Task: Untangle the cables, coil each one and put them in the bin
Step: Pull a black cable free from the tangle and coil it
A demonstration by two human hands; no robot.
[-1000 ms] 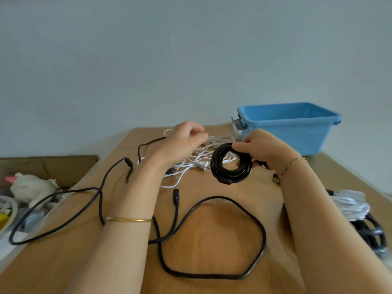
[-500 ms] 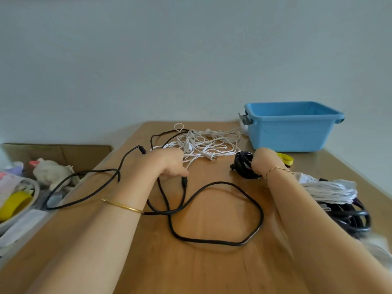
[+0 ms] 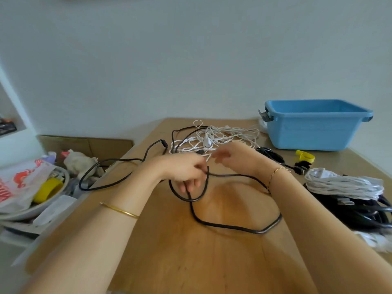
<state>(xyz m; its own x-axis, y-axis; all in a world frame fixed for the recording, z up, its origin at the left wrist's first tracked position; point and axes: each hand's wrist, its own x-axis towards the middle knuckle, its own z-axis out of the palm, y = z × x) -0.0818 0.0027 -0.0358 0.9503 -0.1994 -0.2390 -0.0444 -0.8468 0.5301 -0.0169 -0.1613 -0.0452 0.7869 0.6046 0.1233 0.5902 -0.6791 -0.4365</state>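
The black coil (image 3: 270, 154) now lies set down near the bin (image 3: 314, 132) (not in it); left hand (image 3: 184, 172) pinches the loose black cable (image 3: 233, 227) mid-counter, right hand (image 3: 231, 154) half-curled, empty — next coiling begins.

L grip (image 3: 186, 172) curled, R grip (image 3: 231, 155) loose.

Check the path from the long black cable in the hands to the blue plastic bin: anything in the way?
Yes. The tangled white cable pile and a small coiled black cable lie on the wooden table between the long black cable, held by the left hand, and the blue plastic bin. A lifted carry would probably clear both.
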